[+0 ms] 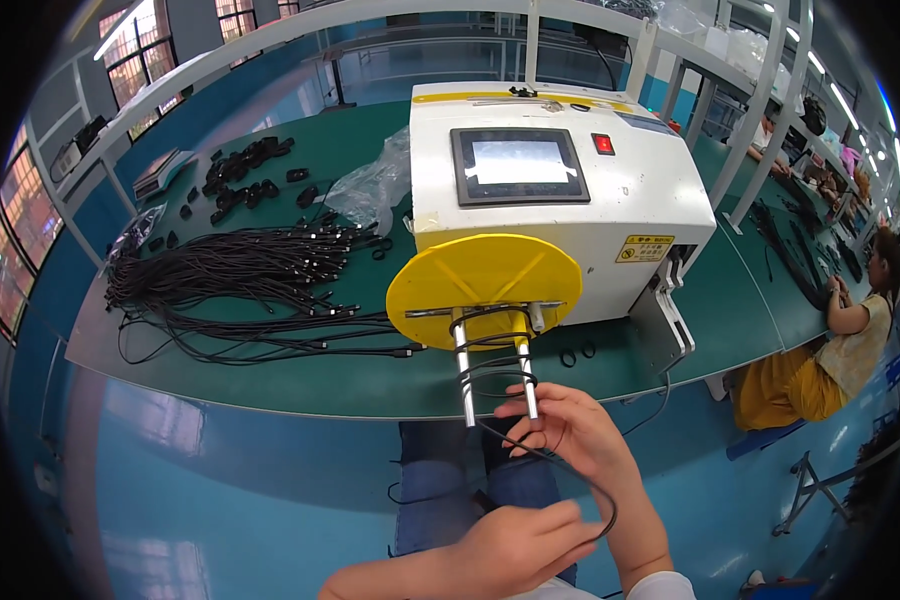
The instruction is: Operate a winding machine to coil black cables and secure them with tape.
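A black cable is wound in loose turns round two metal posts that stick out from a yellow disc. The disc is on the front of a white winding machine. My right hand is at the free end of the right-hand post, its fingers curled round the cable there. From the posts the cable bends past this hand and down to my left hand, which is lower and nearer me. My left hand is closed, pinching the cable; its fingertips are partly hidden.
A large bundle of black cables lies left on the green table, with black plastic parts behind it. Clear plastic bags touch the machine's left side. Two black rings lie before it. A co-worker sits at right.
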Demonstrator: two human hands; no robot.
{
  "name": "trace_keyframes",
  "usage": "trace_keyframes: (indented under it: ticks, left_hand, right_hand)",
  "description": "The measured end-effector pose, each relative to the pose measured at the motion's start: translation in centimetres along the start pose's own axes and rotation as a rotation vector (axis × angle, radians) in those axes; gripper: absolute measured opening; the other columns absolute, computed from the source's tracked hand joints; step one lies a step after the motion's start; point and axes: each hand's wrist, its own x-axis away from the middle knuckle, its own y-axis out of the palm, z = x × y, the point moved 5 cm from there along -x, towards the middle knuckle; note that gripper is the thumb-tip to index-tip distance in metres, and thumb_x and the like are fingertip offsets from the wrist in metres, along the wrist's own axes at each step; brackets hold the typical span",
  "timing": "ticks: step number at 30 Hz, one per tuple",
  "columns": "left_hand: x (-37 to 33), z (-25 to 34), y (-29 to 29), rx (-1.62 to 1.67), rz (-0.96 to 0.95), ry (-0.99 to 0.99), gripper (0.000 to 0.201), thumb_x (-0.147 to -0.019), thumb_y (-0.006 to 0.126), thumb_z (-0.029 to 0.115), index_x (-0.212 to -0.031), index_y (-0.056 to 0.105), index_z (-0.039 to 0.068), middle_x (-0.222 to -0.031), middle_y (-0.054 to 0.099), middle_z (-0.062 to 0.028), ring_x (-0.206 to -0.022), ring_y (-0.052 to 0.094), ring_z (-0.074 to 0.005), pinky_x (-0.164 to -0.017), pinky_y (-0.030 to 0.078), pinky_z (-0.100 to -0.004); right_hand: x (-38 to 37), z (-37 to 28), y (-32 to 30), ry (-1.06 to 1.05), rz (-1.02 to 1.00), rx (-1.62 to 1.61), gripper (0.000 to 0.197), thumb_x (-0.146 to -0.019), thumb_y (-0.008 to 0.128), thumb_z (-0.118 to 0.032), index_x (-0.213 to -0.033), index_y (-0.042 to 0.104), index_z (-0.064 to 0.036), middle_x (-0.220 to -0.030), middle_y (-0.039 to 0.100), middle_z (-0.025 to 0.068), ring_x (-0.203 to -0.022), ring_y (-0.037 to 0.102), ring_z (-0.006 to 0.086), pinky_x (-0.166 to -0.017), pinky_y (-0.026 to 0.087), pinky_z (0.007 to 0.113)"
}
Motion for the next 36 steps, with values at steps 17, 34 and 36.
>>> trace_keyframes:
  ticks: [17,34,36]
  left_hand:
    - [3.4,-8.2,-9.4,-0.251,0.74,-0.487,0.01,-0.088,0.055,0.002,-0.092,0.063,-0.004,-0.083,0.064,-0.01,-0.077,0.063,-0.0155,-0.067,0.052,-0.0271]
    - [2.5,-12.3,-7.0,-0.11,0.579,-0.482,0.007,-0.088,0.056,0.0,-0.089,0.059,-0.006,-0.08,0.061,-0.0088,-0.071,0.062,-0.0124,-0.06,0.055,-0.0247]
    - [2.6,-12.1,-6.4,-0.15,0.597,-0.449,0.005,-0.087,0.056,-0.001,-0.089,0.059,-0.005,-0.079,0.06,-0.0093,-0.07,0.062,-0.013,-0.06,0.055,-0.0245]
  right_hand:
    - [-1.7,7.0,4.4,-0.867,-0.285,1.51,0.023,-0.087,0.058,-0.011,-0.105,0.06,0.0013,-0.065,0.053,0.0074,-0.056,0.056,0.0222,-0.049,0.042,0.029]
    - [7.1,-7.2,-0.8,-0.87,0.357,-0.053,0.032,-0.1,0.038,-0.025,-0.093,0.057,-0.0008,-0.053,0.021,-0.0074,-0.041,0.016,0.0028,-0.039,0.016,0.022]
    - [7.2,-7.2,-2.1,-0.858,0.362,-0.058,0.03,-0.1,0.039,-0.023,-0.096,0.058,-0.0006,-0.051,0.021,-0.0075,-0.039,0.016,0.0027,-0.037,0.017,0.02]
